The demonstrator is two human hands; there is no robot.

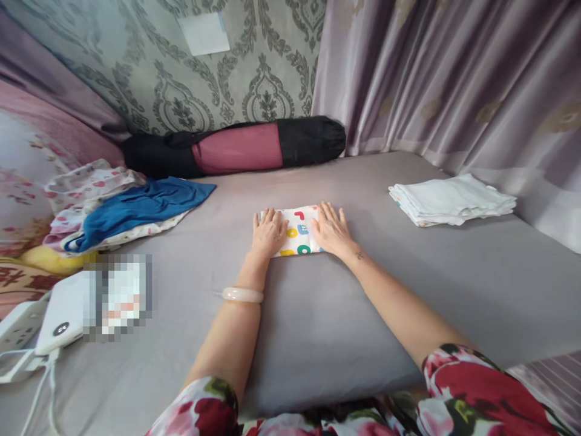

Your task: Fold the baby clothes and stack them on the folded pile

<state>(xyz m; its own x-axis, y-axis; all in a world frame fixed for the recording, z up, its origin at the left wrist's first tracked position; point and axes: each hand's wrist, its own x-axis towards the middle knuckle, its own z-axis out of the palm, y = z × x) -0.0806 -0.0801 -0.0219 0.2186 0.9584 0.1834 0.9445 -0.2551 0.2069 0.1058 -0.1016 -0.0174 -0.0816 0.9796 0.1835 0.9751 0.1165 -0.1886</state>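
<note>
A folded white cloth (298,233) with colourful printed letters lies flat on the grey sheet (313,321), in the middle of the view. My left hand (269,232) rests palm down on its left end, fingers stretched out. On the right end my right hand (332,229) lies flat too, with its fingers pointing away from me. Both palms cover the ends of the cloth, so its side edges are partly hidden. Neither hand grips it.
A stack of folded white cloths (454,200) sits at the right. Heaped clothes, with a blue garment (140,206) on top, lie at the left. Nearer are a white power bank (68,312) and a power strip (20,327) with cables. A black-and-pink bag (238,147) lies along the wall.
</note>
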